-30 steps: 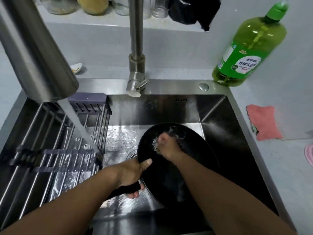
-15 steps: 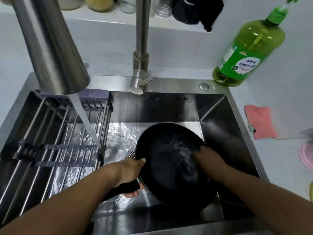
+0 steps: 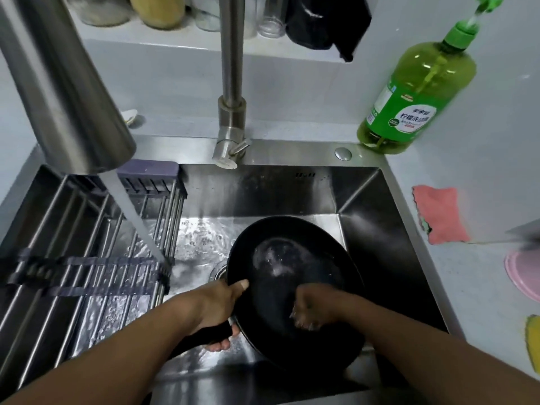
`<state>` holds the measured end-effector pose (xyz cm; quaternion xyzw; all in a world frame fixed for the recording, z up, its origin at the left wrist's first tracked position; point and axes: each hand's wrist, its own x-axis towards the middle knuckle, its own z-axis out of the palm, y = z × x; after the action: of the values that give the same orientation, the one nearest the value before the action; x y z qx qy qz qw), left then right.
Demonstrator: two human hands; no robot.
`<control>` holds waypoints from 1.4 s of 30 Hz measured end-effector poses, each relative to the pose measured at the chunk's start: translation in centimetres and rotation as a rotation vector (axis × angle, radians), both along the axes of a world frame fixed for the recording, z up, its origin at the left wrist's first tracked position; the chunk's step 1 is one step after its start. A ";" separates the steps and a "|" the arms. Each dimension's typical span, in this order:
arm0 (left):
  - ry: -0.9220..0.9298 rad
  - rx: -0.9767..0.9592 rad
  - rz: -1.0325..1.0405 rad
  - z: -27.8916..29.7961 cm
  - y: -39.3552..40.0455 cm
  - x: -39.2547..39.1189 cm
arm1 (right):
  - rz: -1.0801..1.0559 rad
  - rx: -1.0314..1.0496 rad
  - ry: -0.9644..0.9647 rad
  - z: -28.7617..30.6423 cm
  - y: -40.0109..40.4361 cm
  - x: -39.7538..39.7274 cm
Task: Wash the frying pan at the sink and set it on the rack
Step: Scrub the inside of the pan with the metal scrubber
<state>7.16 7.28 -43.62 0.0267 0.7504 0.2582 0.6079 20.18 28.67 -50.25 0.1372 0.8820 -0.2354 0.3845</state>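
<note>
A black frying pan (image 3: 280, 258) sits tilted in the steel sink (image 3: 263, 194), with a whitish wet smear on its inner surface. My left hand (image 3: 216, 305) grips the pan's black handle (image 3: 204, 336), thumb resting on the rim. Inside the near part of the pan, my right hand (image 3: 315, 308) has its bent fingertips pressed to the surface, and I see nothing held in it. A wire rack (image 3: 73, 258) spans the left half of the sink. Water (image 3: 137, 229) runs from the faucet head (image 3: 67, 97) onto the rack's right edge, not onto the pan.
A green dish-soap bottle (image 3: 418, 92) stands at the sink's back right corner. On the right counter lie a pink cloth (image 3: 438, 214), a pink plate (image 3: 523, 276) and a yellow item (image 3: 533, 343). The drain (image 3: 219, 271) lies just left of the pan. Jars line the back ledge.
My right hand has travelled from the pan's far left side, round the right side, to the near part. The left hand keeps its grip on the handle.
</note>
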 end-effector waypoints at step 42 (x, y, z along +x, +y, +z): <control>-0.104 -0.084 -0.069 1.4 -0.1 -2.1 | 0.129 0.337 0.089 0.7 3.9 1.4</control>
<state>5.10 7.18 -42.18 0.0134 0.7265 0.2064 0.6553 21.62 32.56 -49.51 0.1324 0.9320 -0.0652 0.3311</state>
